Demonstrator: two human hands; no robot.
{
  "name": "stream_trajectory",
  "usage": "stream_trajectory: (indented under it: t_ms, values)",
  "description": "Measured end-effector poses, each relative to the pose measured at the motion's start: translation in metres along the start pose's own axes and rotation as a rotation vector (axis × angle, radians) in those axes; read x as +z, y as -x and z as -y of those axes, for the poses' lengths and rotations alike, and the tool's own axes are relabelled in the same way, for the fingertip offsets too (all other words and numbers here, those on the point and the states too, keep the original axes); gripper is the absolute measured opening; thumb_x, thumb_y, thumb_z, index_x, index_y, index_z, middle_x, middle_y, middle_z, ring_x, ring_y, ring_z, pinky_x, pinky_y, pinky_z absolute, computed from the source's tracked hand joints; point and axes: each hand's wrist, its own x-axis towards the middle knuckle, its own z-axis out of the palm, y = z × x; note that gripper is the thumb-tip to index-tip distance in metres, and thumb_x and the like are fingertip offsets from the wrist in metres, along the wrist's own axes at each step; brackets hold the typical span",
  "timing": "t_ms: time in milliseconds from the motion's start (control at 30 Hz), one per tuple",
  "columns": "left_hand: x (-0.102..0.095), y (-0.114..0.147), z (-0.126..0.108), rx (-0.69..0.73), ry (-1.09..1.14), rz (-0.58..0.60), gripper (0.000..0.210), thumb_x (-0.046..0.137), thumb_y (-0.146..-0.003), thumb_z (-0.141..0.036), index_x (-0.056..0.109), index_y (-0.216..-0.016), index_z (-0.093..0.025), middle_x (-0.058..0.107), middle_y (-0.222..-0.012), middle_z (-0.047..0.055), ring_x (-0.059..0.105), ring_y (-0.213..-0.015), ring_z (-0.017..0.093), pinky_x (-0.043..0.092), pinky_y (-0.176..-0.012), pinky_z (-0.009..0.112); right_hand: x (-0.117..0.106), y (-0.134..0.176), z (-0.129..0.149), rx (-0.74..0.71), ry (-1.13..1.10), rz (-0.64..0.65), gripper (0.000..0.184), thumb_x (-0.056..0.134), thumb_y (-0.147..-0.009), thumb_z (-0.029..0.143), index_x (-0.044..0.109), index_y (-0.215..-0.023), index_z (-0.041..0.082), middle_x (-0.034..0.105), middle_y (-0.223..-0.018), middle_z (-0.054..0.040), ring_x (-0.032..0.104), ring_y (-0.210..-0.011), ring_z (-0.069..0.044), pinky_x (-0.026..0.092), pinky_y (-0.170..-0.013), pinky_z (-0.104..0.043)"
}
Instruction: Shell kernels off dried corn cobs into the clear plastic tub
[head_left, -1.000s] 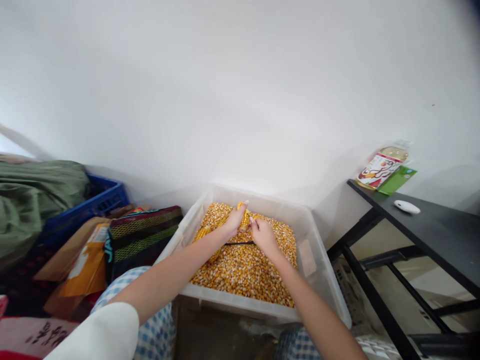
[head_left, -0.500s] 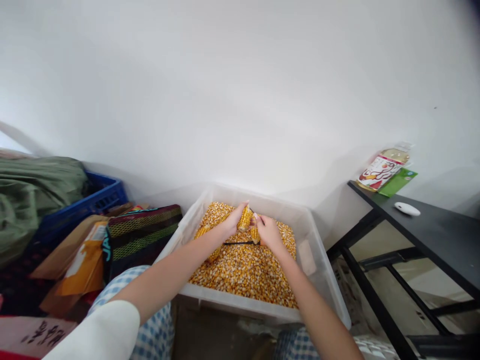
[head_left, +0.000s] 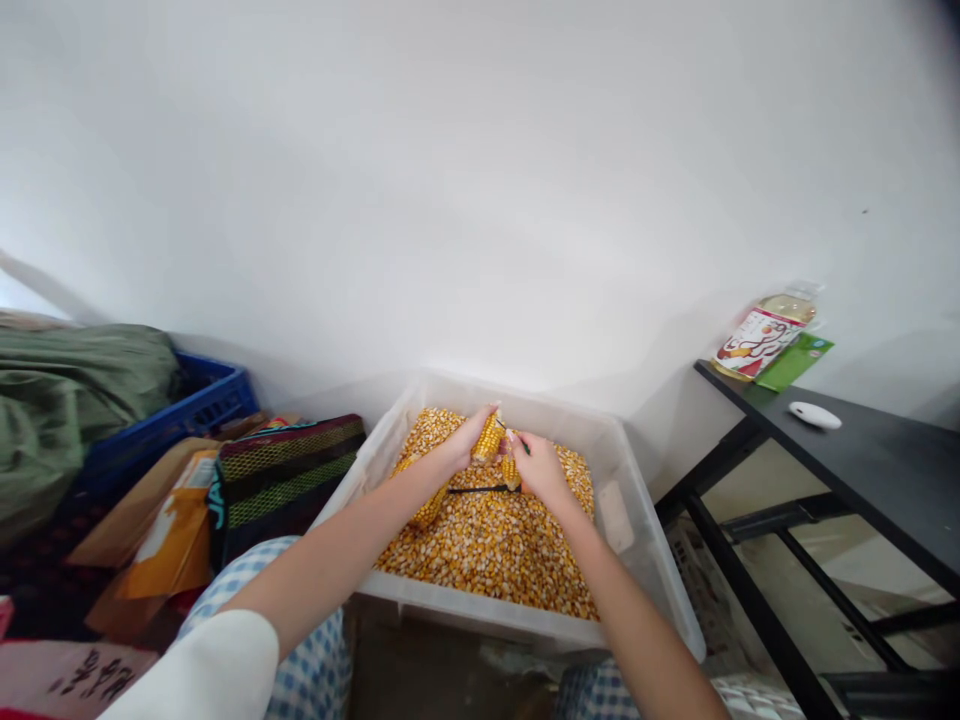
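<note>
A: What lies around the two hands, starting with the big things?

B: A white wall (head_left: 480,180) rises behind everything. To the right of the hands stands a black surface (head_left: 862,450) with a bottle (head_left: 765,340), a green packet (head_left: 795,362) and a small white oval thing (head_left: 815,414) on it. Left of them are a blue crate (head_left: 172,420) under green cloth (head_left: 67,390), cardboard (head_left: 161,520) and a mesh bag (head_left: 281,475). Directly under the hands sits a clear plastic bin (head_left: 645,560), filled with loose corn kernels (head_left: 487,540).

A: And the grip itself?

B: The left hand (head_left: 459,445) is closed around a corn cob (head_left: 489,438), held above the kernels near the bin's far side. The right hand (head_left: 541,470) pinches a smaller cob piece (head_left: 511,470) just beside it, the two nearly touching. A thin dark cord or tool runs between the wrists; I cannot tell which.

A: How would the cob handle?

B: Light, stiff and dry, I judge, with a bumpy skin that gives good purchase. Kernels probably loosen under thumb pressure, so hold it around the middle with the whole hand.
</note>
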Motion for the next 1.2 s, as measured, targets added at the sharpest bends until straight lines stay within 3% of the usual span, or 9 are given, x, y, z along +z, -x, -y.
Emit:
stream_trajectory:
  t_ms: [133, 267, 400, 533, 700, 833, 933, 1033, 1200]
  values:
    - [-0.002, -0.002, 0.002, 0.024, 0.016, 0.032, 0.047, 0.043, -0.083, -0.055, 0.061, -0.083, -0.012, 0.061, -0.054, 0.007, 0.056, -0.045, 0.015, 0.045, -0.045, 0.025, -0.001, -0.001, -0.002, 0.002, 0.031, -0.008, 0.038, 0.036, -0.091, 0.036, 0.065, -0.078, 0.015, 0.069, -0.080, -0.0090, 0.059, -0.069, -0.016, 0.034, -0.063, -0.023]
    - [-0.002, -0.002, 0.005, 0.126, -0.178, -0.038, 0.050, 0.045, -0.080, -0.060, 0.061, -0.083, -0.013, 0.058, -0.052, 0.003, 0.055, -0.045, 0.016, 0.043, -0.045, 0.026, 0.000, -0.001, -0.003, 0.010, 0.061, -0.009, 0.037, 0.036, -0.092, 0.034, 0.064, -0.077, 0.016, 0.069, -0.080, -0.0082, 0.059, -0.069, -0.016, 0.034, -0.063, -0.023]
    - [0.002, -0.001, 0.008, 0.339, -0.441, -0.265, 0.049, 0.046, -0.080, -0.060, 0.060, -0.088, -0.014, 0.068, -0.075, 0.009, 0.063, -0.072, 0.021, 0.047, -0.065, 0.028, 0.006, 0.001, -0.002, 0.026, 0.149, -0.049, 0.037, 0.034, -0.092, 0.034, 0.064, -0.076, 0.017, 0.068, -0.076, -0.0080, 0.057, -0.067, -0.016, 0.031, -0.060, -0.024]
    - [0.000, -0.004, 0.009, 0.452, -0.790, -0.523, 0.050, 0.047, -0.080, -0.062, 0.057, -0.094, -0.015, 0.065, -0.105, 0.016, 0.058, -0.103, 0.027, 0.041, -0.083, 0.031, 0.016, 0.003, 0.002, 0.092, 0.226, -0.070, 0.037, 0.035, -0.092, 0.032, 0.064, -0.074, 0.016, 0.067, -0.072, -0.0081, 0.055, -0.062, -0.016, 0.028, -0.058, -0.025]
    - [-0.006, -0.004, 0.011, 0.451, -1.171, -0.576, 0.055, 0.034, -0.083, -0.066, 0.052, -0.097, -0.016, 0.066, -0.088, 0.016, 0.063, -0.086, 0.029, 0.042, -0.071, 0.032, 0.025, 0.001, 0.002, 0.171, 0.144, -0.074, 0.043, 0.032, -0.092, 0.035, 0.064, -0.069, 0.016, 0.067, -0.069, -0.0087, 0.056, -0.061, -0.017, 0.029, -0.057, -0.026]
    - [0.004, 0.003, 0.019, 0.520, -1.328, -0.506, 0.055, 0.036, -0.083, -0.067, 0.051, -0.099, -0.016, 0.065, -0.079, 0.014, 0.063, -0.079, 0.029, 0.041, -0.068, 0.032, 0.031, -0.008, -0.010, 0.265, 0.033, -0.075, 0.041, 0.034, -0.089, 0.032, 0.064, -0.067, 0.015, 0.067, -0.070, -0.0118, 0.058, -0.063, -0.018, 0.031, -0.056, -0.026]
    - [0.015, 0.004, 0.022, 0.564, -1.239, -0.445, 0.055, 0.039, -0.080, -0.069, 0.054, -0.094, -0.018, 0.065, -0.078, 0.012, 0.063, -0.078, 0.028, 0.042, -0.070, 0.032, 0.027, -0.013, -0.026, 0.299, -0.060, -0.061, 0.040, 0.035, -0.087, 0.031, 0.064, -0.066, 0.014, 0.068, -0.070, -0.0114, 0.058, -0.062, -0.017, 0.033, -0.055, -0.025]
    - [0.016, 0.000, 0.017, 0.544, -0.914, -0.425, 0.054, 0.046, -0.076, -0.069, 0.057, -0.089, -0.017, 0.066, -0.086, 0.011, 0.062, -0.084, 0.026, 0.043, -0.075, 0.032, 0.016, -0.015, -0.033, 0.251, -0.124, -0.091, 0.043, 0.035, -0.087, 0.040, 0.062, -0.064, 0.015, 0.066, -0.067, -0.0081, 0.056, -0.060, -0.016, 0.034, -0.055, -0.024]
    - [-0.003, 0.000, -0.001, 0.100, -0.149, -0.065, 0.051, 0.044, -0.080, -0.062, 0.061, -0.083, -0.014, 0.064, -0.064, 0.007, 0.059, -0.056, 0.018, 0.047, -0.060, 0.030, -0.003, -0.011, -0.019, 0.095, -0.181, -0.132, 0.049, 0.033, -0.086, 0.053, 0.057, -0.063, 0.017, 0.059, -0.059, -0.0023, 0.051, -0.058, -0.015, 0.033, -0.055, -0.024]
